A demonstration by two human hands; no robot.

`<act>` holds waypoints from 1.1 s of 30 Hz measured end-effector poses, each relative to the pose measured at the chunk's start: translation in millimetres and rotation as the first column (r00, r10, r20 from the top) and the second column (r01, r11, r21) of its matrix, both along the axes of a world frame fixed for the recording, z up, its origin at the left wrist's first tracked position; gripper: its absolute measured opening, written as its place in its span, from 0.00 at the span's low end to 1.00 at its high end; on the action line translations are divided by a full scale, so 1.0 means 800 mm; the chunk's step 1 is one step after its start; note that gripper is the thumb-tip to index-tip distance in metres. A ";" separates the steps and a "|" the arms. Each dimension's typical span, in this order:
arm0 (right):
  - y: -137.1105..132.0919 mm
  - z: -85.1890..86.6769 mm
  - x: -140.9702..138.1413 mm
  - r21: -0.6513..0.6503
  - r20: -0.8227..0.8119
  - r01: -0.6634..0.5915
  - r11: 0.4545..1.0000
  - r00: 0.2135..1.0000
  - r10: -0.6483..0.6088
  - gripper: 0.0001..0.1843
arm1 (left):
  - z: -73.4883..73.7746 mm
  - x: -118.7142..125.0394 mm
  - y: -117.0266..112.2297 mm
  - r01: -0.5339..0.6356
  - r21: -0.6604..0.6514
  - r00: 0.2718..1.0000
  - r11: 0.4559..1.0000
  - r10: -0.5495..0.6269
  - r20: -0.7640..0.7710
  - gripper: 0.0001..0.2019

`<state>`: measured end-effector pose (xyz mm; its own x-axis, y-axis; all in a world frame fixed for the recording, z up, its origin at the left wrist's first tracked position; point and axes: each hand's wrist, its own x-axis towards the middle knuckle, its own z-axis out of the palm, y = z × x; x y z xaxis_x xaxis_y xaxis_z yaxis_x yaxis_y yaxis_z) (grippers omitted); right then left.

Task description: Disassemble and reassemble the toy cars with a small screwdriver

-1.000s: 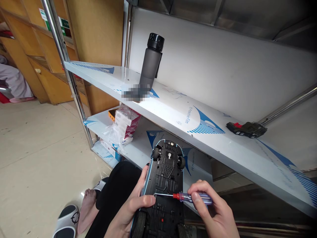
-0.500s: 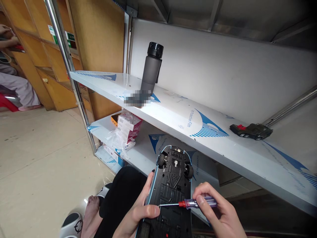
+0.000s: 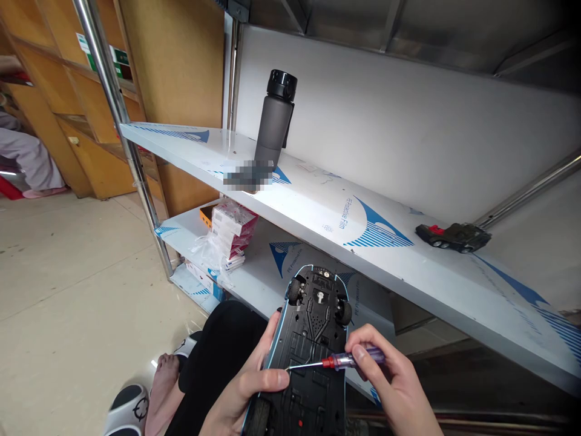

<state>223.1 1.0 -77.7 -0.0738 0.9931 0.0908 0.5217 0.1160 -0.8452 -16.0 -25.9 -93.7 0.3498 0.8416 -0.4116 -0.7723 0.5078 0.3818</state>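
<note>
My left hand (image 3: 249, 387) grips an upside-down black toy car (image 3: 313, 339) along its blue-trimmed side, with the thumb across the underside. The chassis shows black plastic, small front wheels and a red dot near the lower end. My right hand (image 3: 390, 381) pinches a screwdriver (image 3: 338, 362) with a clear purple handle and red collar. Its thin steel shaft reaches across the chassis, and the tip sits close to my left thumb. Whether the tip touches a screw is hard to tell.
A white metal shelf (image 3: 345, 230) with blue-printed film holds a grey water bottle (image 3: 273, 118) and a small dark toy vehicle (image 3: 452, 237). Stacked boxes (image 3: 231, 230) lie on the lower shelf (image 3: 272, 272). A seated person's leg (image 3: 31, 158) shows at far left.
The view has shifted slightly, moving the shelves in frame. The screwdriver tip sits a little higher on the chassis than half a second ago. Both hands keep their hold.
</note>
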 end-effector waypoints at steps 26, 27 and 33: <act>-0.040 0.046 0.053 0.526 0.438 -0.064 0.848 0.876 -0.205 0.08 | -0.038 -0.007 -0.002 -0.060 0.031 0.983 0.998 0.064 -0.174 0.44; -0.040 0.046 0.052 0.525 0.438 -0.073 0.848 0.877 -0.196 0.07 | -0.040 -0.008 -0.001 -0.059 0.033 0.981 0.998 0.064 -0.182 0.44; -0.044 0.047 0.036 0.475 0.395 -0.015 0.880 0.897 -0.198 0.09 | -0.058 -0.016 -0.004 -0.058 0.086 0.969 0.995 0.076 -0.233 0.44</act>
